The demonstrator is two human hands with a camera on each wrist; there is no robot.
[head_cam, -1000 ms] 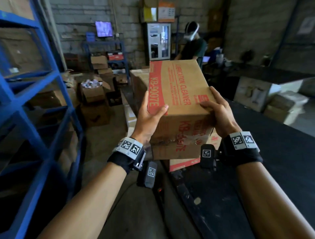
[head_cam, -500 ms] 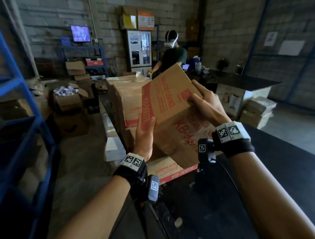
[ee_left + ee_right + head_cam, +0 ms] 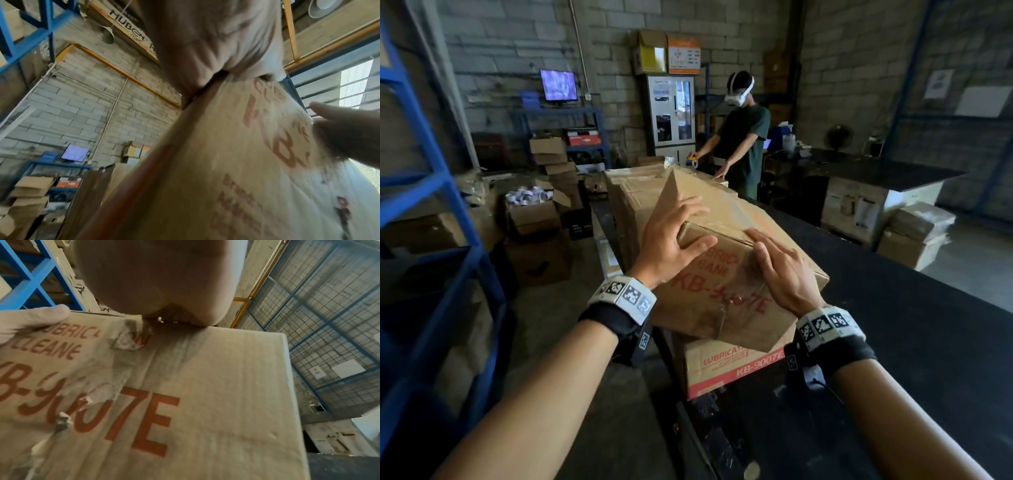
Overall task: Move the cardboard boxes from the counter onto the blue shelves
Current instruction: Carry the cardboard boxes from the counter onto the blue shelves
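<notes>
Blue shelves (image 3: 424, 192) stand off to the left of my hands, well apart from the load, so the carry will need a turn that way. Under my wrists runs the black counter (image 3: 928, 342), with a row of boxes (image 3: 633, 205) reaching away beyond my fingers and one red-banded box (image 3: 726, 366) directly below my palms.

On that one rests the box (image 3: 722, 274) I am working, tilted, its far corner raised and its near face sloping toward me. It is on the counter stack, not on the shelves.

My left hand (image 3: 674, 240) lies spread over the upper left edge, fingers straight on top and thumb on the printed face. My right hand (image 3: 780, 274) presses flat on that face just beside it, fingers extended; neither hand is curled under anything.

I judge this a regrip, and flat palms alone will not lift the box. I would slide each hand out to opposite side edges, hook fingers beneath, level the box, then swing left. The torn tape (image 3: 123, 344) on the face looks slippery, so I would keep my grip off it.
</notes>
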